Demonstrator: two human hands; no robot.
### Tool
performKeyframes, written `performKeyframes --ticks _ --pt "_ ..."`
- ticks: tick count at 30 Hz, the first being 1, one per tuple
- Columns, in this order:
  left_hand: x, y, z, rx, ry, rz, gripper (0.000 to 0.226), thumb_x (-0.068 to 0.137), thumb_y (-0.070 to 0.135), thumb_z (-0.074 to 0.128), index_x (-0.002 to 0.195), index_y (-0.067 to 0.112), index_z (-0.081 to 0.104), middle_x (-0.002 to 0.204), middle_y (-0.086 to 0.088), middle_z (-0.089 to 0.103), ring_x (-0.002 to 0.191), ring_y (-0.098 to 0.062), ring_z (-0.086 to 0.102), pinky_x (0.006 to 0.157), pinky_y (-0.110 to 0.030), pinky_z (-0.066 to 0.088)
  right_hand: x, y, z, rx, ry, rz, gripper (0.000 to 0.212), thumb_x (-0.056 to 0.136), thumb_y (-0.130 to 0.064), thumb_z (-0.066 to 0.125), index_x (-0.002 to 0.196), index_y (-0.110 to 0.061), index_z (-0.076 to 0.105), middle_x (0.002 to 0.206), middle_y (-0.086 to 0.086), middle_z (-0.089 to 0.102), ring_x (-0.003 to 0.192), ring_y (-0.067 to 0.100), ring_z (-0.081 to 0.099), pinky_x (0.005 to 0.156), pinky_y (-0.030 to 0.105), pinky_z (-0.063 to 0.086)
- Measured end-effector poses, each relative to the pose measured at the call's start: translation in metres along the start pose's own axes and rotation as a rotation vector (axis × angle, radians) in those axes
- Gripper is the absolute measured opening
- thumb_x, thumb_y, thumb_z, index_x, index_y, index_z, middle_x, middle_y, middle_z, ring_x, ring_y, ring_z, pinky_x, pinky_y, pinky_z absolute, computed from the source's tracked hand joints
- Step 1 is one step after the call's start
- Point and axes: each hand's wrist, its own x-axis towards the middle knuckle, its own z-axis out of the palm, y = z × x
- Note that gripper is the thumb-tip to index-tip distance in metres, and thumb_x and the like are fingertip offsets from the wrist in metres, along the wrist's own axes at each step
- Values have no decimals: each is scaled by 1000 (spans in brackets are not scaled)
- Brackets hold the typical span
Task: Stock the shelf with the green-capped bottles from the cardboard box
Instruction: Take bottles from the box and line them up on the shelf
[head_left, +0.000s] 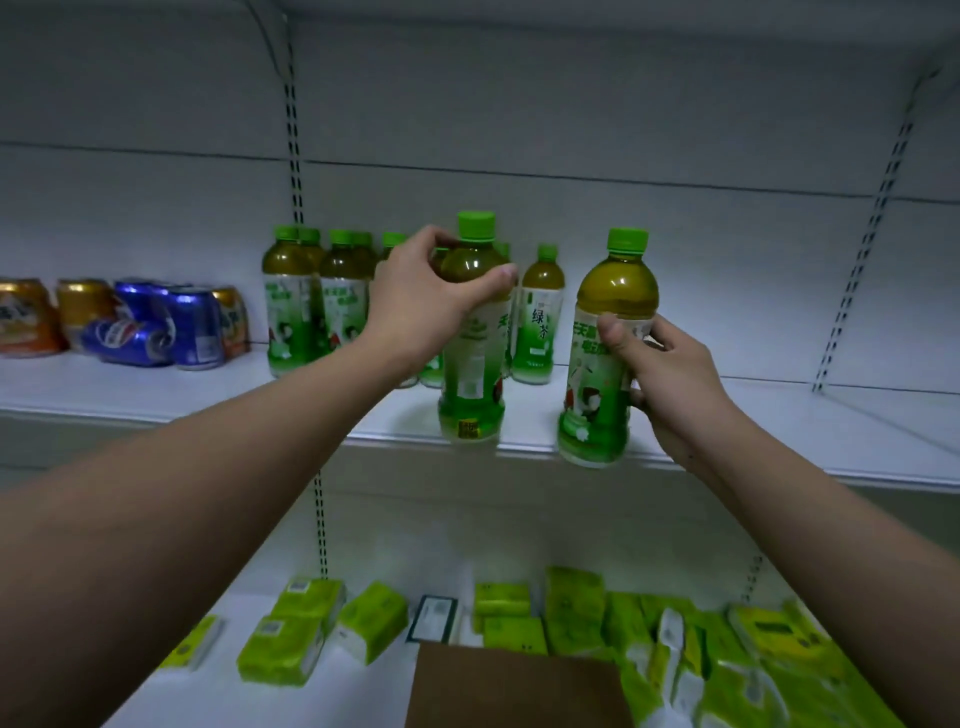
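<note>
On shelf (779, 415), hands gripping tea-filled bottles (470, 332)

Dim, bluish-green light, small glints on bottle shoulders, wide-angle bending at the edges, soft focus throughout.

Two green-capped bottles are held, one (471, 332) in the left hand (415, 306), one (602, 353) in the right hand (670, 379). At least six more bottles (291, 306) stand behind; overlap hides the exact count. One cardboard box (519, 686).
</note>
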Motion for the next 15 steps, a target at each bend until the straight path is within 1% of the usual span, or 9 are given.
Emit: performKeyframes --ticks 3,5,8,9,11,12,13,15 --pt "6 -11 8 45 -8 -37 62 68 51 78 118 20 58 108 10 61 101 -10 59 87 -26 50 15 6 4 36 26 15 17 83 -33 70 98 -26 67 99 -9 73 94 8 68 76 29 51" --pt "11 -19 13 34 24 -89 69 68 53 78 124 20 55 118 5 61 108 -13 57 91 -30 50 23 14 6 61 37 28 18 84 -32 70 100 -25 67 99 -7 73 95 10 68 74 30 51" --pt "20 -25 21 11 40 -136 74 72 52 75 133 19 50 132 0 55 119 -17 53 97 -34 48 34 27 7 65 39 33 17 84 -33 70 99 -26 67 101 -6 73 99 15 68 82 35 52" --pt "23 -26 25 7 26 -139 75 73 50 74 136 19 48 135 -1 54 122 -19 51 98 -35 47 38 31 8 69 29 31 17 84 -33 69 99 -26 66 101 -6 74 98 15 69 83 34 52" --pt "30 -29 32 -6 3 -147 75 76 49 72 140 19 45 141 -2 50 127 -21 49 100 -37 44 47 37 11 101 -2 28 19 83 -35 68 100 -26 65 97 -9 75 90 10 72 77 30 54" --pt "34 -31 36 -17 -2 -156 75 77 49 71 141 19 44 143 -2 49 129 -22 48 100 -37 43 51 40 13 119 -15 30 24 81 -38 68 101 -26 65 96 -8 76 87 9 73 75 29 54" --pt "38 -34 40 -28 -5 -165 75 78 49 71 142 19 43 144 -3 48 130 -22 47 101 -38 42 56 43 15 130 -22 32 32 77 -42 69 104 -25 65 98 -7 76 88 9 74 77 31 55" --pt "46 -40 49 -54 -1 -178 74 80 48 69 143 20 42 146 -3 46 133 -23 44 105 -39 39 67 52 19 134 -18 29 46 70 -49 70 109 -26 64 105 -5 75 97 14 72 85 39 56"
